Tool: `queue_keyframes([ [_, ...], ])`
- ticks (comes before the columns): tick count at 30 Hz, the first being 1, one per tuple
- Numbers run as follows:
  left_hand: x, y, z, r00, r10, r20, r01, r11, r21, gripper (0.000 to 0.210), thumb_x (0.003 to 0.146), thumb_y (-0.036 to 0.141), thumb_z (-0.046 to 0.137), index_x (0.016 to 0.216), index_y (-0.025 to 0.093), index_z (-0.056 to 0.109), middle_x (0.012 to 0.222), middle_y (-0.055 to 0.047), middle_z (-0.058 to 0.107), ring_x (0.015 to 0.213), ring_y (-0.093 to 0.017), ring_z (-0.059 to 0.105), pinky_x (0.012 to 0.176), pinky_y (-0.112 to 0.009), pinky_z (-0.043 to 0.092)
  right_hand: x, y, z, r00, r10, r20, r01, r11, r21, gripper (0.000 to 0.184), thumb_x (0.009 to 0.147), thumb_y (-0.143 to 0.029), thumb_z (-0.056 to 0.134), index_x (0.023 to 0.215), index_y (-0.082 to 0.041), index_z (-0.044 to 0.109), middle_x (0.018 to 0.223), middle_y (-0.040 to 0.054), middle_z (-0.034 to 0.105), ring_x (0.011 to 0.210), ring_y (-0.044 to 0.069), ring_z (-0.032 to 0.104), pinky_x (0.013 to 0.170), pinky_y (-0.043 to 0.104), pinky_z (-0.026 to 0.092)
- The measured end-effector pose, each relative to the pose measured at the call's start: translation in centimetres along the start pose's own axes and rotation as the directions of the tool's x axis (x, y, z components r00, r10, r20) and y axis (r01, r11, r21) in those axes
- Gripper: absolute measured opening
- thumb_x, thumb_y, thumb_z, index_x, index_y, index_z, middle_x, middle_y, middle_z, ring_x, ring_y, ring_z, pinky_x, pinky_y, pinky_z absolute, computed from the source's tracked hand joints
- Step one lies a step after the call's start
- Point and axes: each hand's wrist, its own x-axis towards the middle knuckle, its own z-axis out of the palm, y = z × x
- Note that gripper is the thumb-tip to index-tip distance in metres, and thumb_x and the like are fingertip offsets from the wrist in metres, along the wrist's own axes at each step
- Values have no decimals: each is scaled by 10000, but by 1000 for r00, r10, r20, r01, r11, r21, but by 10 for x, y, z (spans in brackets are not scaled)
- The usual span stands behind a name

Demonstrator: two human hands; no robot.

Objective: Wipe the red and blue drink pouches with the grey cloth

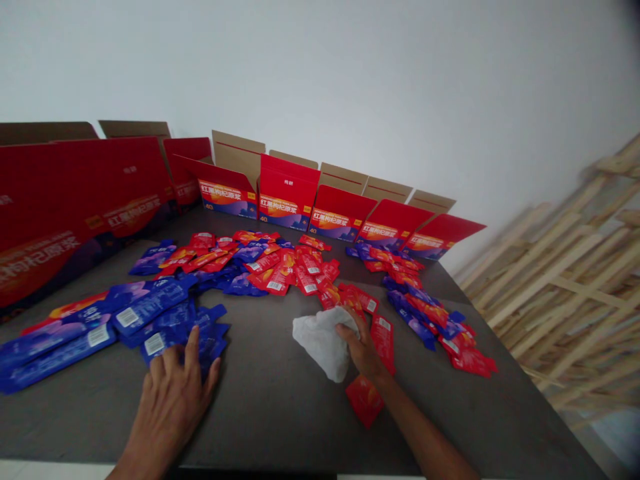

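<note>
My left hand (173,393) lies over a bunch of blue sachets (167,327) at the left, its fingers spread and touching the top ones. In my right hand (361,343) is a crumpled white cloth (323,340), gripped between thumb and fingers and hanging just above or on the dark table. Partly behind that hand and forearm lie red sachets (384,340), one of them (365,400) below the wrist. A mixed heap of red and blue sachets (275,270) spreads across the middle, beyond both hands.
Open red cartons (287,193) stand in a row along the back of the dark table (270,400), against a pale wall. Larger red cartons (65,213) stand at the left. More sachets (430,307) lie along the right side. Wooden pallets (575,287) lean beyond the right edge.
</note>
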Motion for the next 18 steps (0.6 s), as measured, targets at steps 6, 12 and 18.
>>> queue_keyframes([
  [6,6,3,5,1000,2,23,10,884,-468,816,866,604,389,1493,84,326,1263,-208,505,1168,-377,495,1005,-542,400,4,-12,4,993,-120,8,120,991,-61,340,877,-375,584,1186,-246,640,1118,47,674,982,217,638,852,331,536],
  [12,38,39,-12,840,129,527,531,8,-847,532,847,525,533,1290,234,573,1269,-96,628,1141,-284,594,939,-413,491,14,-34,16,948,-316,-36,307,940,-152,248,878,-317,574,1109,-229,565,1013,42,638,913,196,615,791,303,523],
  [18,56,92,1,760,348,549,637,-565,-524,319,904,369,522,1010,110,675,865,-90,741,743,-193,684,725,-296,545,17,-29,33,837,-515,184,543,743,-391,306,830,-173,592,1123,-259,611,1069,66,635,1032,237,611,895,382,514],
])
